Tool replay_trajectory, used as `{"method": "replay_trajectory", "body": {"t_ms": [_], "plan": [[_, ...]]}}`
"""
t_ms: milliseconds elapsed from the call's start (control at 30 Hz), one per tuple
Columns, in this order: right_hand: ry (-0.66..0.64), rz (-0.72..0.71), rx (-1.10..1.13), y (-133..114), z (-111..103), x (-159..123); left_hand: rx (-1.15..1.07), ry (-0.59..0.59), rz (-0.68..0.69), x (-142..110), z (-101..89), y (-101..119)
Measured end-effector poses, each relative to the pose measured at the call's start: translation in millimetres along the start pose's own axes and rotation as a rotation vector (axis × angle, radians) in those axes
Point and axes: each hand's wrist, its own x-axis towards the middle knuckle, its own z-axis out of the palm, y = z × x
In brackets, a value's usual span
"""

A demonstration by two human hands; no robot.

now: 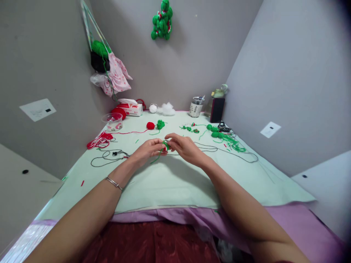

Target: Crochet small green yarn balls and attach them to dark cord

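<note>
My left hand [148, 149] and my right hand [185, 147] meet over the middle of the pale green cloth [175, 182]. Both pinch a small green crocheted piece [165, 145] between their fingertips. A strand of green yarn [156, 158] trails down from it onto the cloth. A thin metal bangle [114, 183] circles my left wrist.
On the cloth lie a red yarn ball [150, 125], green yarn [160, 124], small green crocheted pieces [215, 131], a red cord bundle [99, 140], a black cable [109, 156], a clear plastic cup [112, 121], a tissue box [131, 108], white stuffing [166, 108] and a tin [195, 107]. Bags [109, 73] hang on the left wall.
</note>
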Motion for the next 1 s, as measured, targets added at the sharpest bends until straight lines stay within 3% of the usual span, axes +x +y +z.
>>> {"method": "replay_trajectory", "body": {"t_ms": [167, 233, 300, 367, 467, 533, 567, 700, 767, 833, 1000], "plan": [[0.014, -0.1, -0.261, 3, 6, 1, 0.033, 0.04, -0.09, -1, 5.3, 0], [0.086, -0.139, -0.264, -1, 8, 0, 0.044, 0.036, -0.101, 0, 6.3, -1], [0.213, -0.173, -0.127, -8, 9, 0, 0.075, 0.041, -0.095, 1, 6.0, -3], [0.253, -0.14, 0.149, -17, 7, 0, 0.108, 0.054, -0.095, 3, 5.3, -5], [0.078, 0.027, 0.597, -21, -2, 2, 0.115, 0.061, -0.106, 3, 4.6, -6], [0.065, 0.1, 0.764, -16, -13, 4, 0.097, 0.07, -0.118, 3, 4.5, -5], [0.148, 0.105, 0.805, -11, -21, 5, 0.088, 0.075, -0.122, 3, 4.4, -4], [0.726, 0.063, 0.823, 13, -54, 8, 0.059, 0.056, -0.093, 3, 4.0, -1], [0.844, 0.081, 0.829, 22, -64, 9, 0.04, 0.043, -0.065, 3, 3.8, 0], [0.804, 0.12, 0.841, 25, -66, 9, 0.016, 0.043, -0.029, 2, 3.6, 0], [0.482, 0.16, 0.768, 17, -50, 9, -0.006, 0.063, 0.013, 0, 3.0, 3]]}}
